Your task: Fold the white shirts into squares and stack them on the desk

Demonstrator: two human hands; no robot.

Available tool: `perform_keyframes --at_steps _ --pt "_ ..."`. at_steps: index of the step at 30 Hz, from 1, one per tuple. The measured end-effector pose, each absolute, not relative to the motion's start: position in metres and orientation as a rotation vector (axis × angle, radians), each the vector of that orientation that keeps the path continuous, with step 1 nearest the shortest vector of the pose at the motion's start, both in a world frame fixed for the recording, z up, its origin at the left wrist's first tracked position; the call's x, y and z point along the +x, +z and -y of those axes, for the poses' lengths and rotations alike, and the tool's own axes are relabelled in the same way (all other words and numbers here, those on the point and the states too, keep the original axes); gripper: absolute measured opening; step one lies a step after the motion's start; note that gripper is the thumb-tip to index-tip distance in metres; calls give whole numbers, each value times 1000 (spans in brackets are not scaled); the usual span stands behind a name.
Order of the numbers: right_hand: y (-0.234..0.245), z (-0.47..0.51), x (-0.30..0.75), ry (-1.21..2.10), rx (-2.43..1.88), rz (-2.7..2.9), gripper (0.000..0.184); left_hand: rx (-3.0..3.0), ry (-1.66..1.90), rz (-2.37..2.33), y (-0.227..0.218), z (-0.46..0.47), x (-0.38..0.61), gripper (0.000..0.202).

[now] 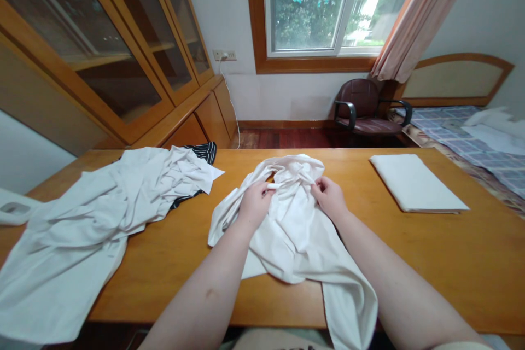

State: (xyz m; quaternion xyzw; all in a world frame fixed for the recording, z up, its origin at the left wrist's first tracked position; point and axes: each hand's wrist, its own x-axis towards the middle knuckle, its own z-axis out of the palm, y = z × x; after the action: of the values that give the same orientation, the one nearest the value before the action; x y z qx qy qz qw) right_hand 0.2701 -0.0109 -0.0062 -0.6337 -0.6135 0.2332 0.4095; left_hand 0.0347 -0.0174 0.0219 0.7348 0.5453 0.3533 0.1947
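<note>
A crumpled white garment (287, 229) lies on the wooden table in front of me, one end hanging over the near edge. My left hand (256, 202) pinches a rolled edge of it near the upper middle. A short way to the right, my right hand (328, 195) grips the bunched fabric between thumb and fingers. Between the hands the cloth is gathered and twisted, with a small gap showing the table near my left fingers. Whether it is a shirt or another garment I cannot tell.
Rumpled white clothes (102, 208) lie at the left, over a black striped cloth (205, 152). A neatly folded white cloth (416, 183) sits at the right of the table (451, 262). Beyond stand a brown armchair (363, 104), a bed (459, 131) and a glass-fronted cabinet (184, 87).
</note>
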Motion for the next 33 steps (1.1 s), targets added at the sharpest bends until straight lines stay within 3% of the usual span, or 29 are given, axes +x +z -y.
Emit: perform_keyframes --at_steps 7,17,21,26,30,33 --pt "-6 4 283 511 -1649 1315 13 1848 1255 -1625 19 4 15 15" --pt "-8 3 295 448 -1714 1208 18 1812 1161 -1888 16 1 5 20" --pt "-12 -1 298 436 -1823 1274 9 1957 1020 -1774 23 6 14 18" --pt "-11 -1 293 209 -1575 1446 40 2210 663 -1369 31 19 27 13" --pt "-6 4 286 156 -1414 1697 50 2295 459 -1144 39 27 33 13" --pt "-4 6 285 205 -1449 1833 46 2259 402 -1089 43 29 34 19"
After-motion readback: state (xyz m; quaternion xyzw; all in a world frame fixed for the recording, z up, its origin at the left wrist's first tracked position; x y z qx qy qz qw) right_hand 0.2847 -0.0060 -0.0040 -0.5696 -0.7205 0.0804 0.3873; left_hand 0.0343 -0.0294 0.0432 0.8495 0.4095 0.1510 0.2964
